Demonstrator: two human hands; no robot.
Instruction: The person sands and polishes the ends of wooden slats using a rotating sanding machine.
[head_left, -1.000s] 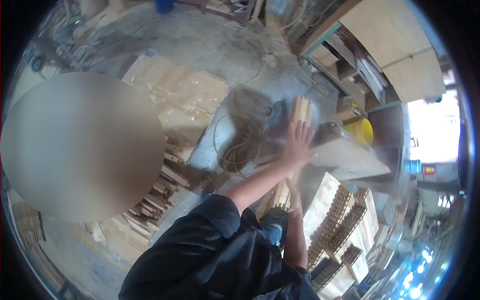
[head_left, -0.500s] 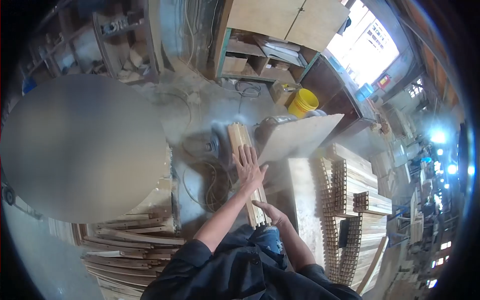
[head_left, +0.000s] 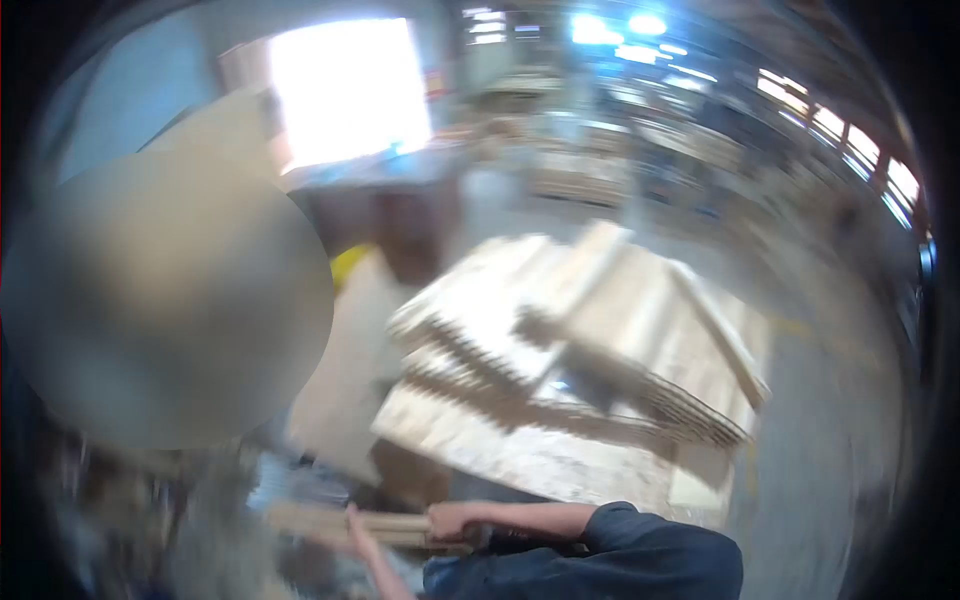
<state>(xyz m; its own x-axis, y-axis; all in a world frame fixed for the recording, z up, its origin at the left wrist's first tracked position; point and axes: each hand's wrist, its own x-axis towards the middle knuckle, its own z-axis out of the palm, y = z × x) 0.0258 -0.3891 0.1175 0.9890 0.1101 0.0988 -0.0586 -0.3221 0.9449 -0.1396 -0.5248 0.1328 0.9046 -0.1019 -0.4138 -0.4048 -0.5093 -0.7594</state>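
A bundle of pale wooden strips [head_left: 395, 523] lies across the front of my body at the lower edge of the view, blurred by motion. My right hand [head_left: 452, 522] is closed around its near end, close to my dark clothing. Farther along, my left hand [head_left: 360, 530] grips across the strips, its fingers partly hidden and smeared. The far end of the bundle fades into blur at the left.
Stacks of notched wooden pieces [head_left: 640, 300] lie on a pale board [head_left: 520, 450] ahead of me. One loose strip [head_left: 720, 335] rests slantwise on top. A large upright panel [head_left: 345, 370] stands at the left, with a yellow bucket [head_left: 350, 264] partly behind it.
My view has swung to the right, bringing the stacks to the middle. The bundle now lies crosswise at the bottom. My left hand, earlier spread flat on the strips, now grips them.
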